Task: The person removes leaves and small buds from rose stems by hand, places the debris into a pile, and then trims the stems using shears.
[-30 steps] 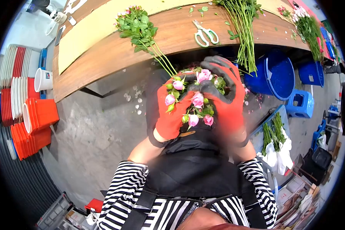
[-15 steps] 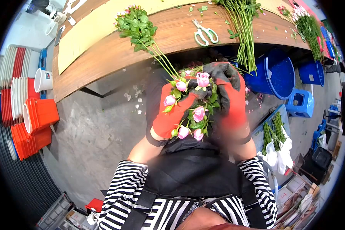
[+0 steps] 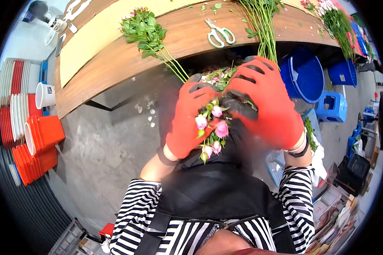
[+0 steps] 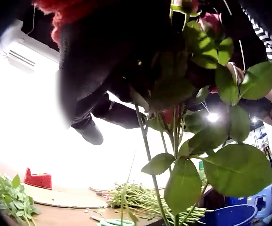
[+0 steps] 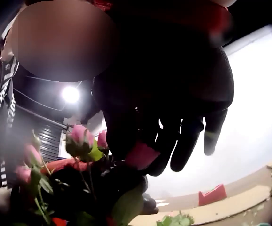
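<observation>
My left hand (image 3: 189, 117), in a red glove with dark fingers, grips a spray of pink roses by the stems. The rose heads (image 3: 221, 128) and green buds hang over its thumb side, above the apron. Broad rose leaves (image 4: 239, 169) fill the left wrist view below that hand. My right hand (image 3: 268, 102), gloved alike, is close beside the spray with its fingers bent over the far side. The right wrist view has a pink petal (image 5: 142, 156) pinched at its thumb and finger. The fingers partly hide the upper flowers.
Scissors (image 3: 220, 34) with pale handles lie on the wooden table (image 3: 187, 40), between a leafy rose bunch (image 3: 144, 32) and long green stems (image 3: 264, 32). Right of my hands stand a blue bucket (image 3: 304, 78) and a blue stool (image 3: 332, 106). Orange buckets (image 3: 44, 136) stand at left.
My right hand has moved outward and turned its back up, fingers spread over the spray. The large upper rose beside it is no longer visible. The view has shifted slightly.
</observation>
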Motion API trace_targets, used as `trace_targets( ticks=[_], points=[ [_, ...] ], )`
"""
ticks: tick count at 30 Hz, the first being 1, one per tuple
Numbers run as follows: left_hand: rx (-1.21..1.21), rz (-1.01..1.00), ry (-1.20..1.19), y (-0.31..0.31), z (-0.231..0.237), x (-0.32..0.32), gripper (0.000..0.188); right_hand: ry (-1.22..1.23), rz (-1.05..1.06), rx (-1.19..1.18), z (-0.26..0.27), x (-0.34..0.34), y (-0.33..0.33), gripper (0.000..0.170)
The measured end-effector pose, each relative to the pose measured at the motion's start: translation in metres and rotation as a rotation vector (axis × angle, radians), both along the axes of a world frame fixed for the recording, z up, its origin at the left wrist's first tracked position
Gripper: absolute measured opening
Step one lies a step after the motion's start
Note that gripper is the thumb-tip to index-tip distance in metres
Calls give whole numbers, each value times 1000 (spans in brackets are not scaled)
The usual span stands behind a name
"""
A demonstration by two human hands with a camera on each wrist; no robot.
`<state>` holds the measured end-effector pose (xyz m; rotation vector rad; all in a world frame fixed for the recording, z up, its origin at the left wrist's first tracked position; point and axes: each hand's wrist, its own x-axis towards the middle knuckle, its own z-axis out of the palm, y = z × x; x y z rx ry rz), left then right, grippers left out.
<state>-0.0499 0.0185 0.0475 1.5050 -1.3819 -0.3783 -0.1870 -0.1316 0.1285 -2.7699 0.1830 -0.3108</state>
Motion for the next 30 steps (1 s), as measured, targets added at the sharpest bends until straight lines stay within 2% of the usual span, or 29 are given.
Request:
trace_targets(
  ticks=[1,3,4,6,7,8,10,11,12,14,15,17,19,22,23,26,27,30],
  points=[
    [14,-19,-48,0,1,-1,38,87,-21,75,3,0,-4,42],
    [45,-31,-104,0,1,-5,34,77,-146,340,-11,-4,-9,40],
    [35,-69,6,0,1,-5,33,71,-206,473,-16,-5,-14,39],
    [15,-138,221,-2,-3,0,30,92,-187,725,-22,-2,-31,37],
    [-74,-131,280,-4,-9,2,30,83,-156,852,-32,2,-38,37],
    [-28,-77,425,-2,-6,0,29,75,-120,977,-40,5,-42,37],
    [30,49,643,2,-3,-3,29,-281,-257,1018,-43,9,-15,33],
    [56,107,766,3,2,-6,30,-298,-294,980,-43,8,-7,33],
    [34,130,700,3,1,-5,30,-314,-334,940,-44,6,0,33],
    [-4,165,573,2,-4,-4,30,-321,-308,696,-43,4,15,37],
    [-36,205,601,1,-1,-9,30,-330,-365,581,-45,5,25,37],
    [-58,209,639,1,-3,-12,29,-367,-423,497,-53,8,36,38],
    [-71,235,619,1,-8,-11,26,-427,-425,557,-60,9,38,38],
    [-83,198,729,2,4,-12,23,-453,-443,1047,-62,9,38,34],
    [-70,173,721,4,6,-11,21,-456,-368,1231,-62,6,30,34],
    [-108,140,740,5,-6,-12,22,-614,-432,1181,-56,17,32,38],
    [-48,81,761,4,-13,-8,24,-632,-443,1180,-50,19,33,39],
    [-68,126,746,4,-17,-14,25,-419,-280,1013,-54,8,25,36]
  ],
)
